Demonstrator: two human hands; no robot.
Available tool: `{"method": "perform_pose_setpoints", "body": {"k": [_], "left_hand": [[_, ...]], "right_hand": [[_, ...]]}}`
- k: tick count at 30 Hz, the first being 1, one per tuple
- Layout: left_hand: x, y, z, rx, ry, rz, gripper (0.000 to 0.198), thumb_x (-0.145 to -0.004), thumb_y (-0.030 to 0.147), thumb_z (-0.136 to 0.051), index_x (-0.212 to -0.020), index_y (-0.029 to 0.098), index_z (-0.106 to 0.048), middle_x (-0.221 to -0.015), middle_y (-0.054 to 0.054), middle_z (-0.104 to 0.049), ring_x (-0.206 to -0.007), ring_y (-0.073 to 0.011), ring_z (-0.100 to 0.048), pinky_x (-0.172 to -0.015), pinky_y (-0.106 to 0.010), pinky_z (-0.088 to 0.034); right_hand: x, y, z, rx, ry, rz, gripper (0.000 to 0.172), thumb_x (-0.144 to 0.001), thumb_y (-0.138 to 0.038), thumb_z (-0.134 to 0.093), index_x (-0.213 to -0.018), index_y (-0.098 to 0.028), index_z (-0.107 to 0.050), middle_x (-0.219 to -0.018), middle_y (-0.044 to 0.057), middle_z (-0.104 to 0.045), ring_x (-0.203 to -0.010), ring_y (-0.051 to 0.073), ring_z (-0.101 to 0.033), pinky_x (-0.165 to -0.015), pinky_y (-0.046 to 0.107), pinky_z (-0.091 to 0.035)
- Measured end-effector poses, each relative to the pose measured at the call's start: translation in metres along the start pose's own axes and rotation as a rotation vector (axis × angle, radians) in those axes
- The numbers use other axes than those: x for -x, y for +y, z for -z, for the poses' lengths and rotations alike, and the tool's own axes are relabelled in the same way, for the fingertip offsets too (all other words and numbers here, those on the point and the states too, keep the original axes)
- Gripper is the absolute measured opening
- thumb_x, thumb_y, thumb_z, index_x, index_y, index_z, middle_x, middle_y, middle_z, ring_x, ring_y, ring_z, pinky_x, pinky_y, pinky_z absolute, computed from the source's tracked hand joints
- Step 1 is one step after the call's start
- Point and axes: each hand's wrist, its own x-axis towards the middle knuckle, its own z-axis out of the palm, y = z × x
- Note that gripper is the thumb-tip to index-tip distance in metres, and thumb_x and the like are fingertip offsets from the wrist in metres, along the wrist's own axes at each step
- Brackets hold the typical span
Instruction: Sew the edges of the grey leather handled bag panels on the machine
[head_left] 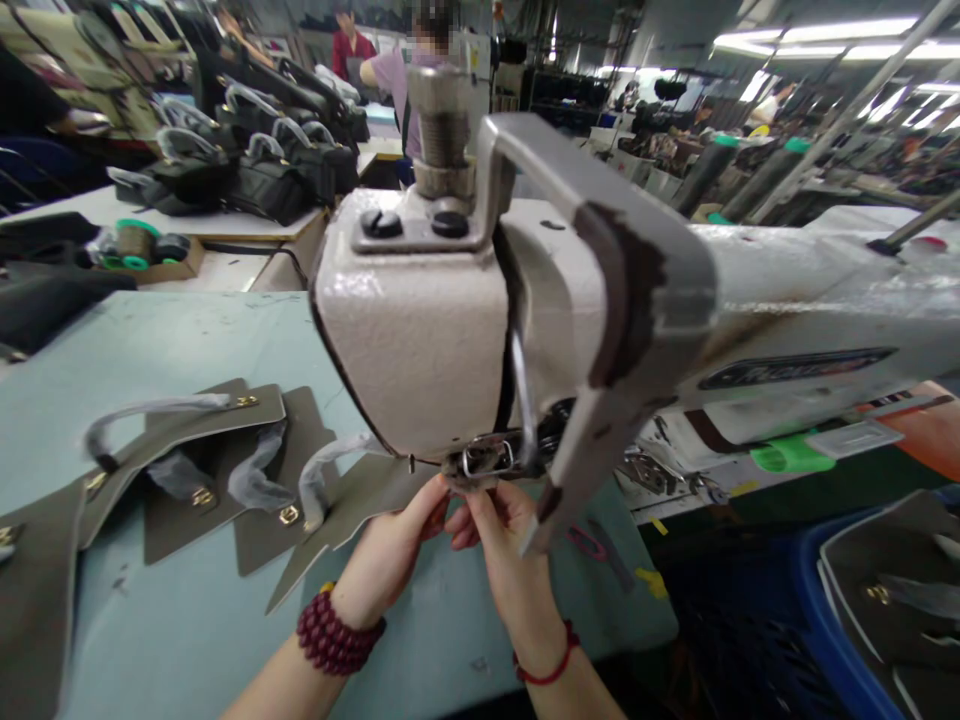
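Both hands are up under the sewing machine head (420, 340), at the metal fitting (487, 458) on its underside. The fitting sits directly above the fingertips and touches them, with its long axis roughly left-right. Right hand (501, 535): the grip is pinched closed, thumb and forefinger meeting just below the fitting; whatever is between them is too small to tell. Left hand (396, 548): fingers curled, tips against the fitting's left end; can't tell if that grip actually holds anything. The hands touch each other and are about equally near, the right slightly more centred under the fitting. The grey guard arm (637, 290) hangs down just right of the right hand, its tip beside the knuckles. A grey panel (352, 500) with a wrapped handle (322, 480) lies on the desk (187, 620) just left of the left hand, corner pointing near, with more panels stacked further left. Blue crate (832, 620) near right, black bags (262, 180) far left.
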Motion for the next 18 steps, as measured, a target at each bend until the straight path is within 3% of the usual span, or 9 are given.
{"method": "perform_pose_setpoints", "body": {"k": [6,13,18], "left_hand": [[-0.007,-0.007,0.004,0.08,0.004,0.073,0.035,-0.075,0.043,-0.07,-0.057,0.015,-0.057,-0.056,0.003,-0.049,-0.055,-0.0101,-0.04,-0.053,-0.021,-0.036],[-0.004,0.009,-0.004,0.136,0.024,0.073,0.032,-0.071,0.042,-0.071,-0.055,0.016,-0.061,-0.053,0.002,-0.051,-0.053,-0.0109,-0.041,-0.052,-0.023,-0.038],[-0.002,0.006,-0.008,0.182,0.054,0.113,0.031,-0.066,0.046,-0.073,-0.067,0.015,-0.07,-0.062,-0.002,-0.063,-0.059,-0.0138,-0.053,-0.058,-0.025,-0.045]], "right_hand": [[0.007,0.003,0.003,-0.01,-0.016,-0.032,0.038,-0.086,-0.048,-0.06,-0.073,-0.012,-0.065,-0.057,0.002,-0.065,-0.045,0.009,-0.059,-0.046,0.016,-0.047],[0.013,0.009,0.004,0.006,-0.045,-0.076,0.042,-0.087,-0.052,-0.057,-0.078,-0.012,-0.066,-0.056,0.003,-0.066,-0.045,0.01,-0.059,-0.045,0.017,-0.046],[0.017,0.011,0.006,0.03,-0.066,-0.083,0.042,-0.088,-0.052,-0.056,-0.081,-0.012,-0.066,-0.059,0.003,-0.066,-0.046,0.011,-0.06,-0.047,0.019,-0.047]]}}
